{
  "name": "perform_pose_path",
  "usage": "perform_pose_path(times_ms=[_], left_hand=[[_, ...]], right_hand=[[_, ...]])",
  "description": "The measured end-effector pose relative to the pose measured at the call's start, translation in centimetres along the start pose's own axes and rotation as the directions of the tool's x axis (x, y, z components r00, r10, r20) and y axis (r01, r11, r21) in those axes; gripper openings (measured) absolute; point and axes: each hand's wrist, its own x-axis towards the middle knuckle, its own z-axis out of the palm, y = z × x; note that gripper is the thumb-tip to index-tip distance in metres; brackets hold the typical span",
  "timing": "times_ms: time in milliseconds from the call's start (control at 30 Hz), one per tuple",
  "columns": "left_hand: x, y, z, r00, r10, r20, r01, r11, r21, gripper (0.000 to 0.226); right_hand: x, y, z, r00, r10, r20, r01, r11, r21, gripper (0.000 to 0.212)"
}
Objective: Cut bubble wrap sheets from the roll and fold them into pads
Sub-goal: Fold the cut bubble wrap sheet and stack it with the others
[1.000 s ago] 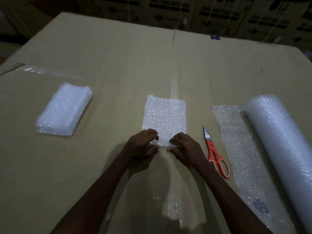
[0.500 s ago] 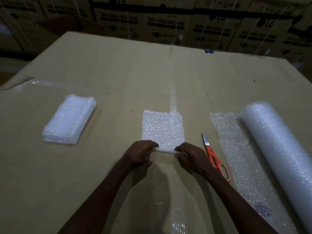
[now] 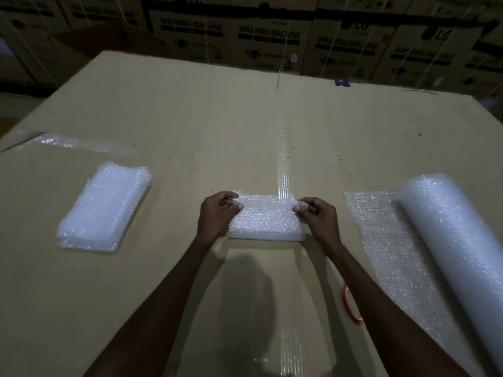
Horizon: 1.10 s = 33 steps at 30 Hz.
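Folding step: left hand (image 3: 217, 213) and right hand (image 3: 315, 216) pinching the far corners of the bubble wrap sheet (image 3: 268, 221), doubled over at mid-table (image 3: 190, 126). Next, probably: press flat, add to pad stack (image 3: 104, 206).

Cardboard top (image 3: 190, 126) — pads (image 3: 104, 208), sheet (image 3: 268, 221), roll (image 3: 457, 240), scissors (image 3: 349, 306).

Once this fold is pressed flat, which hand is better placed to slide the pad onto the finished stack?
Probably the left hand: it pinches the folded pad's left end, nearest the finished stack. The right hand would cross over.
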Motion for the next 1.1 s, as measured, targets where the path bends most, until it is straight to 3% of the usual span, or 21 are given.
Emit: perform_pose_path(times_ms=[367, 533, 667, 767, 800, 900, 1033, 1100], left_hand=[[4.2, -1.5, 1.7, 0.998, 0.036, -0.057, -0.012, 0.925, 0.38, 0.033], [4.3, -2.4, 2.0, 0.972, 0.221, 0.076, -0.226, 0.799, 0.557, 0.04], [5.0, -2.2, 1.9, 0.907, 0.352, 0.229, -0.404, 0.579, 0.708, 0.037], [5.3, -2.4, 2.0, 0.866, 0.408, 0.29, -0.469, 0.46, 0.754, 0.036], [5.3, -2.5, 1.9, 0.856, 0.412, 0.312, -0.487, 0.444, 0.752, 0.036], [4.6, -3.7, 1.4, 0.843, 0.445, 0.302, -0.495, 0.425, 0.758, 0.027], [0.8, -4.8, 1.5, 0.762, 0.615, 0.203, -0.507, 0.371, 0.778, 0.019], [-1.8, -4.0, 2.0, 0.814, 0.549, 0.191, -0.455, 0.396, 0.798, 0.025]], right_hand=[[4.8, 2.1, 2.0, 0.992, 0.031, -0.12, -0.073, 0.93, -0.361, 0.02], [5.2, 1.9, 2.6, 0.986, 0.01, -0.168, -0.086, 0.889, -0.449, 0.03], [3.3, 0.6, 3.2, 0.949, -0.249, -0.193, 0.076, 0.776, -0.626, 0.034], [-0.4, 0.3, 5.5, 0.882, -0.47, 0.03, 0.327, 0.565, -0.758, 0.03], [-1.4, 0.3, 6.2, 0.885, -0.458, 0.086, 0.351, 0.533, -0.77, 0.032], [-2.6, 0.8, 7.6, 0.94, -0.325, 0.104, 0.282, 0.569, -0.773, 0.039], [-2.5, 1.3, 7.8, 0.966, -0.159, 0.206, 0.259, 0.501, -0.826, 0.065], [-2.5, 1.3, 7.4, 0.954, -0.086, 0.288, 0.293, 0.492, -0.82, 0.068]])
